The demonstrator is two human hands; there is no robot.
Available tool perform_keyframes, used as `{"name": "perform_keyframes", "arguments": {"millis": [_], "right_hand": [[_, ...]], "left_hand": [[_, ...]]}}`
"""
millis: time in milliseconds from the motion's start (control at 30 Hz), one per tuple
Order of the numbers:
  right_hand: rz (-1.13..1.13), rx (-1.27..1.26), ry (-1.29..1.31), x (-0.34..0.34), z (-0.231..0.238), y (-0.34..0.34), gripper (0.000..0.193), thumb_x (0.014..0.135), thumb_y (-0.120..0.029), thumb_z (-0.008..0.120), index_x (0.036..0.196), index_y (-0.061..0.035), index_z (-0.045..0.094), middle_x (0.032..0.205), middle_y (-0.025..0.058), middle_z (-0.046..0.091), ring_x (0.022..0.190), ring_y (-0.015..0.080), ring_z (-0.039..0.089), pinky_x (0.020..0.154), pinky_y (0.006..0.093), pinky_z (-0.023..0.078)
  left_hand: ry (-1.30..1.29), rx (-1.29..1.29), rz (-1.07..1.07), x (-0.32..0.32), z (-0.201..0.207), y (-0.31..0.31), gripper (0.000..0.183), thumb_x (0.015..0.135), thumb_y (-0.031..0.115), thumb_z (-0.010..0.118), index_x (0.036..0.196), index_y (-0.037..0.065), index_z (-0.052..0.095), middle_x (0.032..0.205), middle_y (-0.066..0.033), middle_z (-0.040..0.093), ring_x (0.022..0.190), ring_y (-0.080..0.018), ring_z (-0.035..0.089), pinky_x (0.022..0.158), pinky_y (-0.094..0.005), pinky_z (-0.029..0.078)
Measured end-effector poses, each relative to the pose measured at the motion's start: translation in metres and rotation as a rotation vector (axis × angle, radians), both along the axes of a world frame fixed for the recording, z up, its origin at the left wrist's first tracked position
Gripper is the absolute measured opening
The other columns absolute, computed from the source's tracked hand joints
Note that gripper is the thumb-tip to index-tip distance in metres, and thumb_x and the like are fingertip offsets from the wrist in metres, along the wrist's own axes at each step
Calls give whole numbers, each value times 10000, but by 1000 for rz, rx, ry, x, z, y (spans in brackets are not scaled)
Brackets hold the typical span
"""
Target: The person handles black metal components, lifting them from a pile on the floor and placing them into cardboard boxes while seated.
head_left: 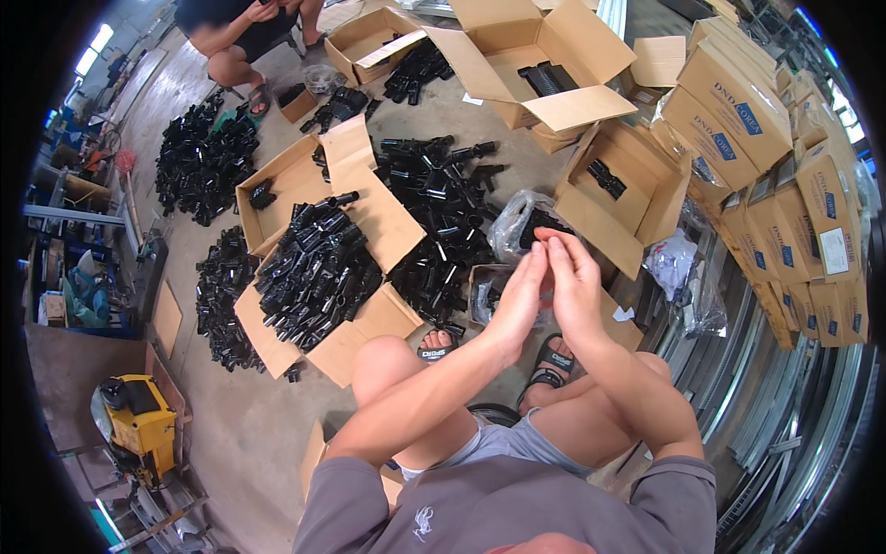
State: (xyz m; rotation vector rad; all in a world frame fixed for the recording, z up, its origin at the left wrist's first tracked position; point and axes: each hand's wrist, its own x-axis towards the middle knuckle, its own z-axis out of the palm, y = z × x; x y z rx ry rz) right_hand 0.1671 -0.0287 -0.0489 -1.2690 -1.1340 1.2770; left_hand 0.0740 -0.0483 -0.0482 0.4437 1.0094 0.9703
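My left hand (519,300) and my right hand (576,291) are raised in front of me, palms facing each other. Their fingers are stretched out straight and come close at the tips. I see nothing held between them, though the inner palms are partly hidden. Just beyond lies a clear plastic bag (509,226) beside a large heap of black plastic parts (434,208). An open cardboard box (637,208) to the right contains a few black parts (604,179). Left of my hands, another opened box (392,220) is piled high with black parts (318,268).
More black parts lie in heaps (205,157) on the floor at left. A large open carton (572,55) stands at the back. Stacked sealed cartons (729,120) and long metal profiles (784,415) line the right. A person (249,37) sits at the far left; a yellow machine (143,425) stands lower left.
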Motion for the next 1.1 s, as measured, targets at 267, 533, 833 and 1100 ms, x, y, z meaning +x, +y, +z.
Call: {"name": "perform_keyframes", "arguments": {"millis": [267,533,833,1100], "right_hand": [[454,284,-318,-16,9,-44,471,1021,-317,473,1353,15,502,1413,257,472,1346,380,425,1114,405,319],[465,73,-533,-4,-43,34,212,906,-170,603,1015,0,669,966,178,690,904,338,669,818,396,522],[415,-157,-1207,-18,-222,222,341,898,-294,598,1154,-81,674,1158,230,655,1119,393,611,962,464,480],[64,-486,-1063,-98,-285,285,545,853,-486,644,1129,-18,689,1201,228,649,1148,388,607,981,466,472]], "left_hand": [[100,221,577,-39,-19,47,737,996,544,433,1489,16,288,1542,-250,280,1460,-336,248,1183,-447,238],[68,356,846,-93,33,38,413,1051,374,420,855,54,594,1060,-184,699,980,-229,654,887,-330,456],[155,239,248,-33,23,-4,343,1016,286,530,954,15,731,1055,-48,650,958,-112,579,741,-242,471],[-48,4,283,-63,33,6,234,1019,245,530,1079,39,626,1133,-29,651,1033,-89,554,869,-250,415]]}}
